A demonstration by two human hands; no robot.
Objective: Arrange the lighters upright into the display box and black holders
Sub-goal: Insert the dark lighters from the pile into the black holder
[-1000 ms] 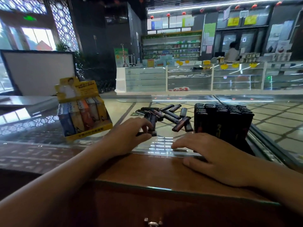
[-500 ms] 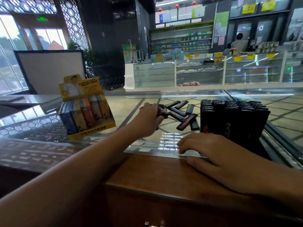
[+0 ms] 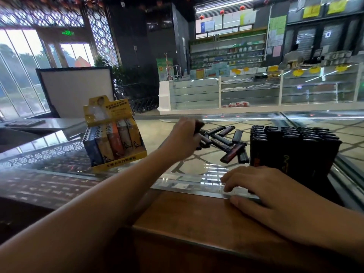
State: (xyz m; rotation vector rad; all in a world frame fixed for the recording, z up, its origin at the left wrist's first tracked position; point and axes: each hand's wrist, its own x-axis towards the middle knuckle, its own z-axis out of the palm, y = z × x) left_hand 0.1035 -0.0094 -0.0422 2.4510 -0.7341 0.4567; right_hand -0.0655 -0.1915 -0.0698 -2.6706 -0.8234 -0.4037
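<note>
A yellow display box (image 3: pixel 120 160) stands on the glass counter at the left, with coloured lighters upright in it. Several dark loose lighters (image 3: pixel 226 142) lie in a pile at mid counter. My left hand (image 3: pixel 183 140) reaches into the pile's left side and grips a dark lighter (image 3: pixel 199 126), which is blurred. To the right stand black holders (image 3: pixel 291 154) packed with upright black lighters. My right hand (image 3: pixel 271 196) rests flat on the counter's near edge in front of the holders, fingers relaxed, holding nothing.
The glass counter (image 3: pixel 187 166) meets a wooden ledge (image 3: pixel 187 217) near me. A white board (image 3: pixel 76 89) stands behind the display box. Glass showcases (image 3: pixel 256 91) and shelves fill the far side of the shop, with a person behind them.
My left hand has moved away from me into the lighter pile and lifted a lighter. My right hand has stayed on the counter edge. The camera has tilted and shifted.
</note>
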